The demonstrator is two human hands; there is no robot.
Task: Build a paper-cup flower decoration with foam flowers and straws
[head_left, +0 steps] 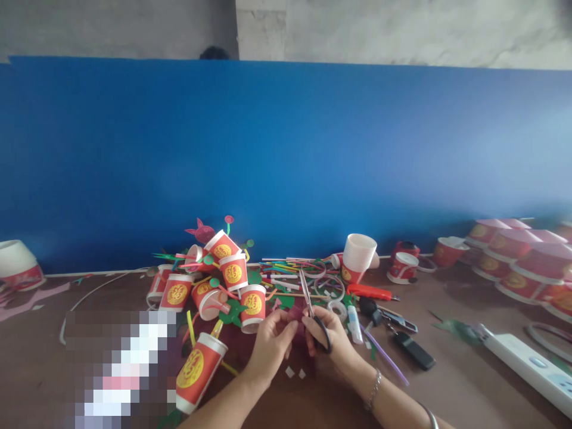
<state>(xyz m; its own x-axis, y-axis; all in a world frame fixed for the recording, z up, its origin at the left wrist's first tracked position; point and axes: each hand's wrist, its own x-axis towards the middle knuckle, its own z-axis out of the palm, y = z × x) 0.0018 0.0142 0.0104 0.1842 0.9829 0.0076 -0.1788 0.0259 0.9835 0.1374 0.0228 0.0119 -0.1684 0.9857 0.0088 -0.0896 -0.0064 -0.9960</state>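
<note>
My left hand (273, 341) is closed in a pinch on a small piece of dark pink paper (295, 311). My right hand (334, 338) is wrapped round the black handle of a pair of scissors (306, 290), whose blades point up and away from me. Right-hand fingertips are also close to the paper; whether they touch it I cannot tell. Below the hands lie small white paper scraps (290, 372). Red paper cups with straws and cut-paper shapes, such as the nearest cup (201, 372), are heaped left of my left hand.
Straws and markers (281, 276) lie behind my hands. To the right are stacked cups (358, 253), an orange-red cutter (370, 291), a glue stick (354, 325), a purple straw (388, 356), a black key fob (413, 350) and a power strip (522, 362). A blue partition (286, 161) stands behind.
</note>
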